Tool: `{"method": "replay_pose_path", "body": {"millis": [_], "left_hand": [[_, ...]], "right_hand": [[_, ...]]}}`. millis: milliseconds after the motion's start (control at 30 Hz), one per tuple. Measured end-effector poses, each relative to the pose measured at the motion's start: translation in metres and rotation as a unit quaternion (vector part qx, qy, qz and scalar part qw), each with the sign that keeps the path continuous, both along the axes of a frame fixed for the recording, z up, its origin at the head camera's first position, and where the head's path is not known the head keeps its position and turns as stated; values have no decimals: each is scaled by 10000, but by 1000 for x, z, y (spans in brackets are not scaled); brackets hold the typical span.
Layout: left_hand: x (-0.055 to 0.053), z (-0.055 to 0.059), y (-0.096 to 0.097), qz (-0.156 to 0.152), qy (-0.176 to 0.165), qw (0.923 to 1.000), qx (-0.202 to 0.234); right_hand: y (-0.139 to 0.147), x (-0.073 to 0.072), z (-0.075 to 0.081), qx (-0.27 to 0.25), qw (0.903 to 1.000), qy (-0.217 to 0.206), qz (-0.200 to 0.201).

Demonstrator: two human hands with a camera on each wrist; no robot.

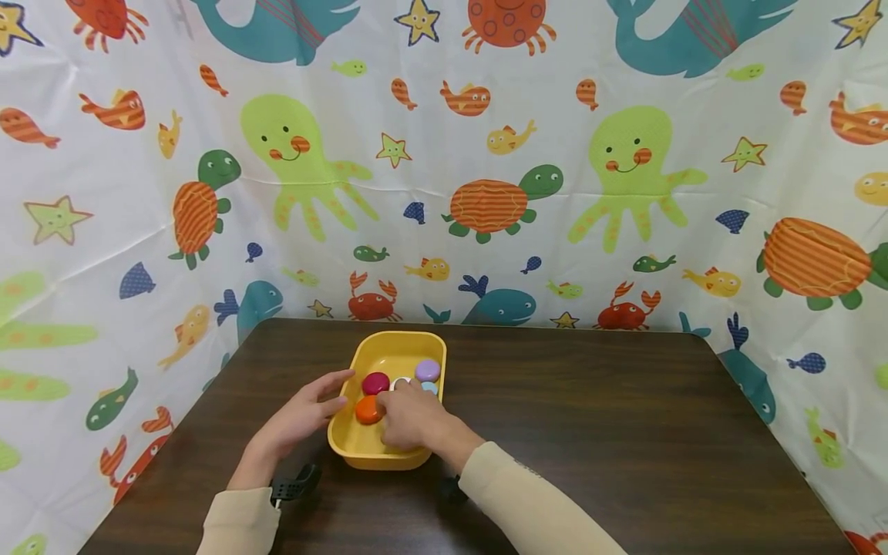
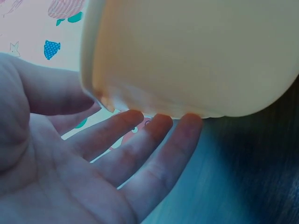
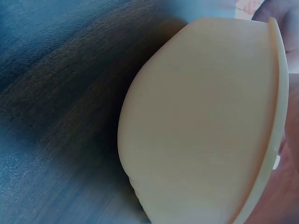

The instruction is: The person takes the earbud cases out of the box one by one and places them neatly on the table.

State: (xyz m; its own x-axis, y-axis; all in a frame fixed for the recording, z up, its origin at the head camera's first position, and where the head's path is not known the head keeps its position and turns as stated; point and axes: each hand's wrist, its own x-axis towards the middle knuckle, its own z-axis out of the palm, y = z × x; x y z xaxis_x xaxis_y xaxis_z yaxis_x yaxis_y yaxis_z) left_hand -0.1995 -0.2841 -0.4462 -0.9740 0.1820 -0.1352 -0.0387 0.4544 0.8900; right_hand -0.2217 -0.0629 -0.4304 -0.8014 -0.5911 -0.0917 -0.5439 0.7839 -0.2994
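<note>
A yellow plastic tub [image 1: 357,455] stands on the table with several smooth, rounded discs inside. An orange disc [image 1: 368,410], a dark pink disc [image 1: 376,383], a purple disc [image 1: 427,370] and a light blue disc [image 1: 430,387] show, plus part of a white disc [image 1: 400,381]. My left hand [image 1: 305,416] is at the tub's left side, and its lightly bent fingers [image 2: 159,163] touch the outer wall near the edge. Inside the tub, my right hand [image 1: 412,416] reaches down among the discs beside the orange one. Its fingertips are hidden, so I cannot tell whether they pinch a disc.
The dark wooden table [image 1: 590,432] extends to the right and left of the tub. A white curtain [image 1: 416,262] printed with sea animals hangs along the back and sides. A black strap [image 1: 294,484] sits at the left wrist.
</note>
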Motion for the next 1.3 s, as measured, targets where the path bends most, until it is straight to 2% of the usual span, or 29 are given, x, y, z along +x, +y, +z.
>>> {"method": "replay_pose_path", "body": {"millis": [233,467,633,867,1067,1300], "left_hand": [[0,0,0,21,-28,10000,-13],[0,1,1,9,-23,10000,29],[1,2,2,-45,-25,10000,41],[1,2,2,27,-45,10000,-13],[0,1,2,28,-49,10000,-52],[0,2,3,74,-40,9999,-139]], "right_hand": [[5,-1,2,-72,9999,67,51],[9,2,9,-180,9992,322,137],[13,5,14,-346,9986,345,185],[22,7,21,-617,9975,351,72],[30,8,27,-582,9959,689,22],[39,8,36,-597,9955,736,-59]]}}
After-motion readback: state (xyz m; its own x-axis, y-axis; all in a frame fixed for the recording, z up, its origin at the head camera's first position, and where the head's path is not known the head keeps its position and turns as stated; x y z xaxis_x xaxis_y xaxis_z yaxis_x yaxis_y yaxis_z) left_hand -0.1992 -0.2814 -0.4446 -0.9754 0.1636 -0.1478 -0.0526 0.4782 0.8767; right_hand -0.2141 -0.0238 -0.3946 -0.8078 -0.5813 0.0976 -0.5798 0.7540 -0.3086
